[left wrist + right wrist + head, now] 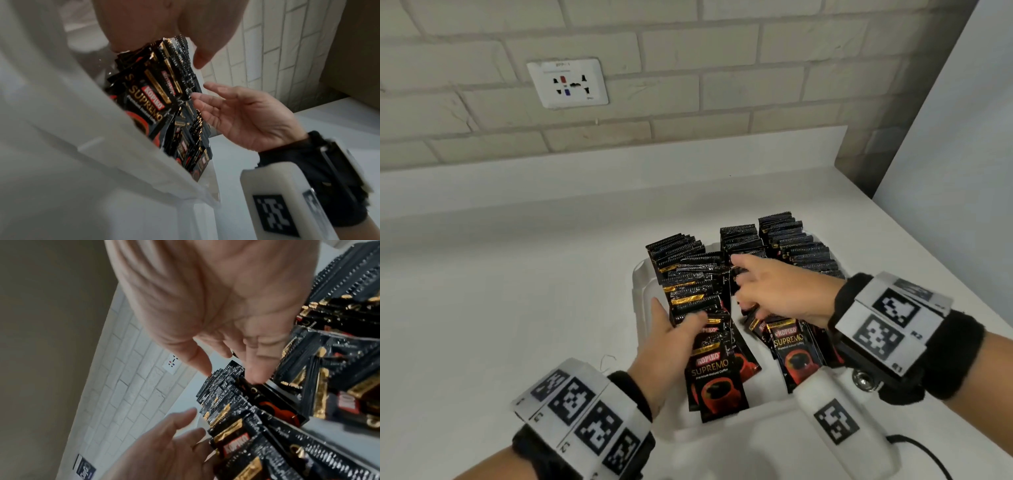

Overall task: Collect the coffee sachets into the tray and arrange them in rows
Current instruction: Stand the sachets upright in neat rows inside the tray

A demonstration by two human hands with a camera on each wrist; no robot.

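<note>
A white tray (643, 284) on the counter holds black Kopiko Supremo coffee sachets standing in three rows: left (688, 284), middle (739, 236) and right (801, 250). My left hand (678, 318) rests on the left row, thumb on its outer side and relaxed fingers over the tops. In the right wrist view the left hand (185, 426) touches that row's side (226, 395). My right hand (756, 284) reaches over the middle row. Its fingers (216, 104) are nearly straight and touch the sachets' edges (191, 91). Neither hand grips a sachet.
The white counter (517, 291) stretches left of the tray, with a wall socket (567, 84) on the brick wall behind. A white device with a marker (835, 421) and a black cable lies at the tray's front right. A white panel (962, 171) stands at right.
</note>
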